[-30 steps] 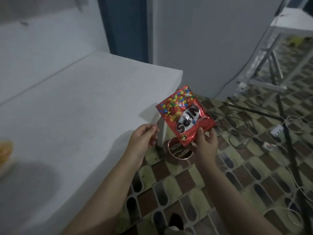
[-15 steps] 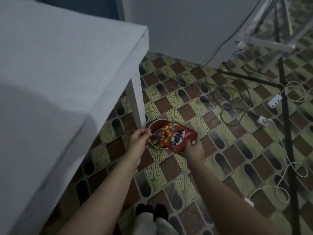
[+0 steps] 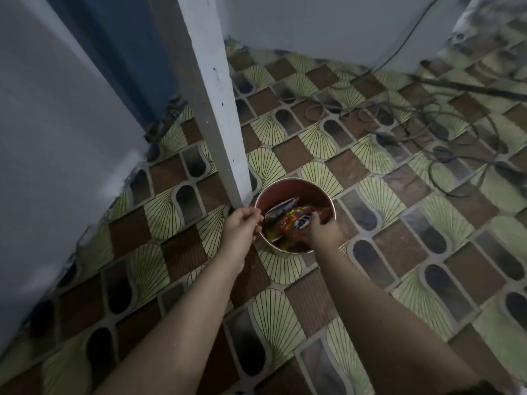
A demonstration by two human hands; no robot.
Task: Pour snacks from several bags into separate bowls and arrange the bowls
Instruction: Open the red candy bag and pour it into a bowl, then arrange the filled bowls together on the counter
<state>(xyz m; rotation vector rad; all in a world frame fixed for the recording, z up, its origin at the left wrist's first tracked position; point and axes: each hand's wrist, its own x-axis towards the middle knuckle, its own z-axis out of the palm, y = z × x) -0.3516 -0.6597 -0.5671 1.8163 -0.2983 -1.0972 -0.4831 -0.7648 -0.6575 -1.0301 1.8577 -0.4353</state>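
Observation:
A round red bin (image 3: 296,187) stands on the patterned floor beside the white table leg (image 3: 216,109). Inside it lie crumpled wrappers, one of them silvery (image 3: 281,209). My right hand (image 3: 325,230) reaches into the bin and grips the red candy bag (image 3: 296,220), which lies on top of the other wrappers. My left hand (image 3: 242,226) is at the bin's left rim with its fingers curled; whether it pinches the rim or a small scrap is not clear.
The white table edge (image 3: 57,138) fills the left side. Dark cables (image 3: 427,129) tangle over the floor at the upper right. A pale wall (image 3: 313,29) closes the back.
The view has dropped from the tabletop down to the floor. My right hand has carried the red candy bag down into the red bin; my left hand has followed to the rim.

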